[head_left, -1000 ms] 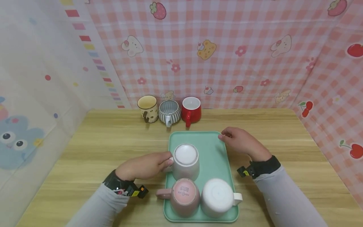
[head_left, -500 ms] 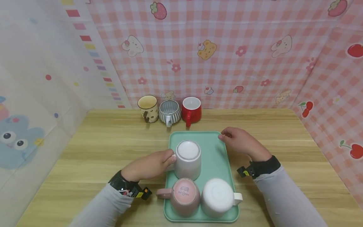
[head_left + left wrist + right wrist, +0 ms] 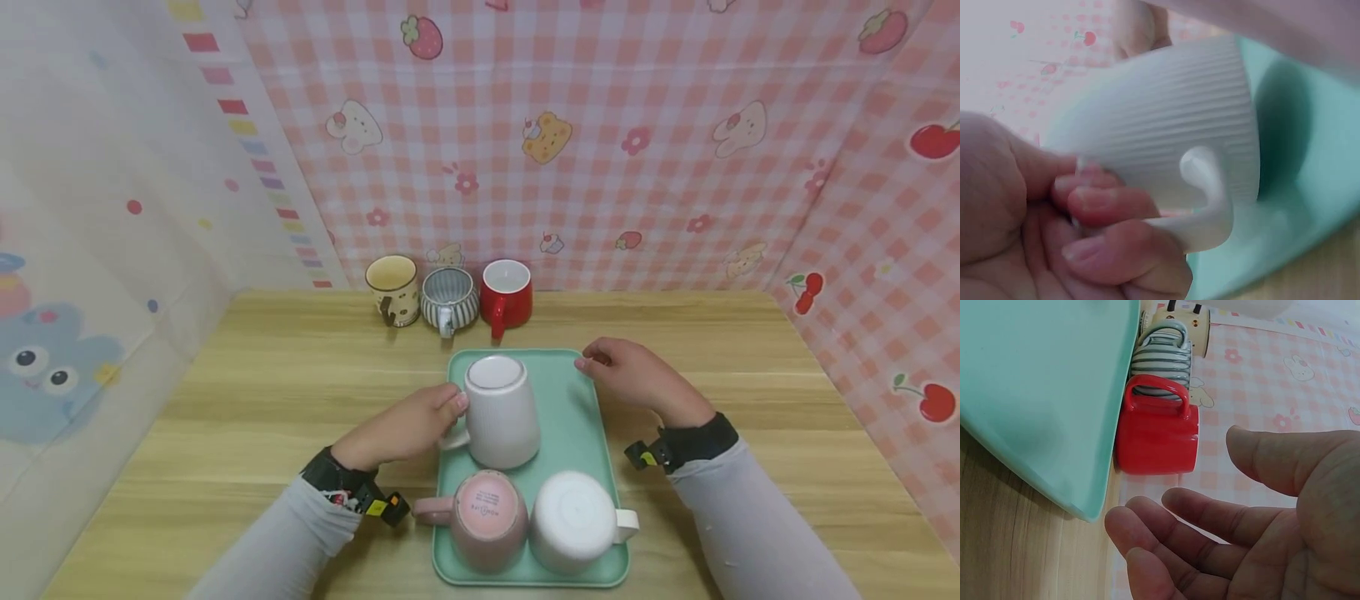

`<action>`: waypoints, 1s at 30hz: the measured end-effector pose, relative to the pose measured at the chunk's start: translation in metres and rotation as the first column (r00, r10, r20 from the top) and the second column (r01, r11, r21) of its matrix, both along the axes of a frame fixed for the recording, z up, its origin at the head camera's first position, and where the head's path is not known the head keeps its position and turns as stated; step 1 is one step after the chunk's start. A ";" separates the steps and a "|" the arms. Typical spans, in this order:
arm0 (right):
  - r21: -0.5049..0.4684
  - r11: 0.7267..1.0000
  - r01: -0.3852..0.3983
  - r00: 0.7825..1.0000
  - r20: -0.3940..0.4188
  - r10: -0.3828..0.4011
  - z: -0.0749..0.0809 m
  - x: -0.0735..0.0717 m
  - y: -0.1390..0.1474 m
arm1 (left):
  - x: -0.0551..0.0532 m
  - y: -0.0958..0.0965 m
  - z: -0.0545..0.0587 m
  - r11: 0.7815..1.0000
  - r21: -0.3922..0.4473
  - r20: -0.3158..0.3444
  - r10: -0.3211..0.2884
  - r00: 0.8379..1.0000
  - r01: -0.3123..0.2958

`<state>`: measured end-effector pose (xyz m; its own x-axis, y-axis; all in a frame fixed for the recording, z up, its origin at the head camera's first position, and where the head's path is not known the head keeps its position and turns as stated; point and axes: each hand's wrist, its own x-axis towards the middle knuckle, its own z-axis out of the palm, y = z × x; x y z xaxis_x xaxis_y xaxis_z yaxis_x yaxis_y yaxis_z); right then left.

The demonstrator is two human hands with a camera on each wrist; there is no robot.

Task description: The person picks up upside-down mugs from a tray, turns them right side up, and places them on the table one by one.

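Note:
My left hand (image 3: 408, 423) grips the handle of a ribbed white mug (image 3: 504, 421), its fingers curled round it in the left wrist view. The mug is upside down and tilted over the far left part of a mint-green tray (image 3: 566, 417). In the left wrist view its rim faces the tray, which shows a dark shadow. Two more upturned mugs stand on the near half: a pink mug (image 3: 489, 521) with its handle to the left, and a smooth white mug (image 3: 573, 522) with its handle to the right. My right hand (image 3: 637, 375) holds nothing, fingers loosely bent by the tray's far right corner.
Behind the tray three mugs stand upright in a row: a cream mug (image 3: 393, 292) with a brown handle, a grey striped mug (image 3: 450, 302) and a red mug (image 3: 507, 296). Patterned cloth (image 3: 600, 167) hangs behind the wooden table (image 3: 300, 358) and along both sides.
My left hand has moved the ribbed mug away from the pink mug, a little to the right, and its base now leans left. The right hand stays in place. The head view has shifted slightly.

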<state>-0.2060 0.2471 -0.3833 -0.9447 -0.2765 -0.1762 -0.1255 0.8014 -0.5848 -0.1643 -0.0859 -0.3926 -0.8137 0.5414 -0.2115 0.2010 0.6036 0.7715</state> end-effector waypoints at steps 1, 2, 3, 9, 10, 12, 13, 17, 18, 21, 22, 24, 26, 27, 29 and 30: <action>0.001 1.000 0.000 1.000 0.003 0.000 0.000 0.000 0.000 | -0.001 0.000 0.000 0.999 0.031 0.040 0.026 0.999 -0.027; 0.001 1.000 -0.001 1.000 0.004 0.001 0.000 0.000 0.000 | -0.002 0.001 0.000 0.996 0.062 0.081 0.054 0.995 -0.059; -0.001 1.000 -0.002 1.000 0.005 0.002 0.000 0.000 0.000 | -0.002 0.001 0.000 0.991 0.096 0.124 0.080 0.989 -0.092; -0.011 1.000 -0.004 1.000 -0.005 0.004 0.001 0.000 -0.001 | -0.008 0.006 0.008 0.918 0.287 0.364 0.160 0.918 -0.274; -0.012 1.000 -0.002 1.000 -0.005 0.002 0.001 0.000 -0.001 | -0.009 0.007 0.011 0.900 0.315 0.397 0.162 0.903 -0.300; -0.012 1.000 -0.003 1.000 -0.003 0.003 0.000 0.000 -0.001 | -0.012 0.010 0.017 0.855 0.385 0.462 0.147 0.875 -0.347; -0.012 1.000 -0.004 1.000 -0.001 0.004 0.000 0.000 -0.001 | -0.013 0.012 0.021 0.830 0.420 0.491 0.133 0.861 -0.368; -0.011 1.000 -0.008 1.000 0.004 0.008 0.000 0.000 -0.002 | -0.018 0.020 0.035 0.703 0.559 0.594 0.031 0.804 -0.440; -0.011 1.000 -0.007 1.000 0.005 0.007 0.001 0.000 -0.002 | -0.019 0.022 0.038 0.671 0.583 0.612 0.008 0.791 -0.458; -0.012 1.000 -0.002 1.000 0.011 0.002 0.001 0.001 -0.004 | -0.022 0.029 0.045 0.589 0.630 0.649 -0.043 0.760 -0.505; -0.009 1.000 0.000 1.000 0.015 0.000 0.001 0.001 -0.004 | -0.023 0.031 0.047 0.568 0.640 0.656 -0.054 0.753 -0.518; -0.008 1.000 0.010 1.000 0.026 -0.010 0.000 0.002 -0.005 | -0.025 0.036 0.050 0.525 0.658 0.668 -0.077 0.740 -0.540; -0.005 1.000 0.013 0.999 0.032 -0.013 0.000 0.002 -0.005 | -0.026 0.042 0.052 0.484 0.679 0.673 -0.111 0.731 -0.552; -0.003 1.000 0.014 0.999 0.033 -0.014 0.000 0.002 -0.005 | -0.026 0.044 0.053 0.463 0.688 0.676 -0.129 0.726 -0.559; 0.000 1.000 0.014 0.999 0.030 -0.014 -0.001 0.002 -0.005 | -0.027 0.049 0.054 0.418 0.706 0.678 -0.168 0.716 -0.571; 0.000 1.000 0.011 1.000 0.029 -0.011 -0.001 0.001 -0.006 | -0.028 0.050 0.055 0.398 0.712 0.680 -0.186 0.709 -0.579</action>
